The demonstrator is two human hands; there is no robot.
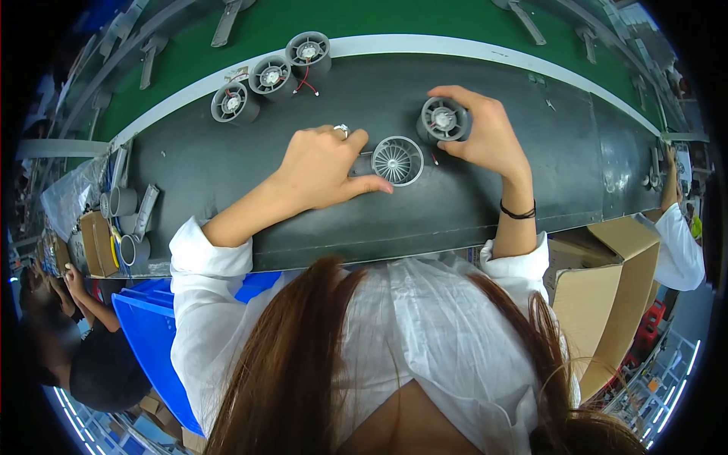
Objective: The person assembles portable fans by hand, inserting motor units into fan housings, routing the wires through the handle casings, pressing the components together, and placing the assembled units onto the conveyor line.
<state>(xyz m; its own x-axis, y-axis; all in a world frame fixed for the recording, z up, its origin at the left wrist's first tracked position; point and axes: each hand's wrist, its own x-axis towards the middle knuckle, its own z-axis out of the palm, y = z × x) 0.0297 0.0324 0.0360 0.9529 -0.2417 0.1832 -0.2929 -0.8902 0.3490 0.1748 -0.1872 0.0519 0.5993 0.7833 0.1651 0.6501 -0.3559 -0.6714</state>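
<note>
My left hand (324, 168) is closed round the short side stem of a grey round housing (397, 161), whose open end faces up and shows a grille of radial ribs. Its thumb lies along the housing's near rim. Just to the right and farther away, my right hand (491, 135) grips a grey cylindrical fan unit (443, 120) between thumb and fingers. A spoked frame with a pale hub shows on top of this unit. A short wire end (434, 158) pokes out below it, near the housing.
Several similar fan units (271, 76) stand in a row at the back left, one with red wires (305, 82). Grey housings (135, 249) lie at the left end. A green belt (425, 17) runs behind the dark worktop (303, 243). A cardboard box (599, 296) and blue bin (155, 334) flank me.
</note>
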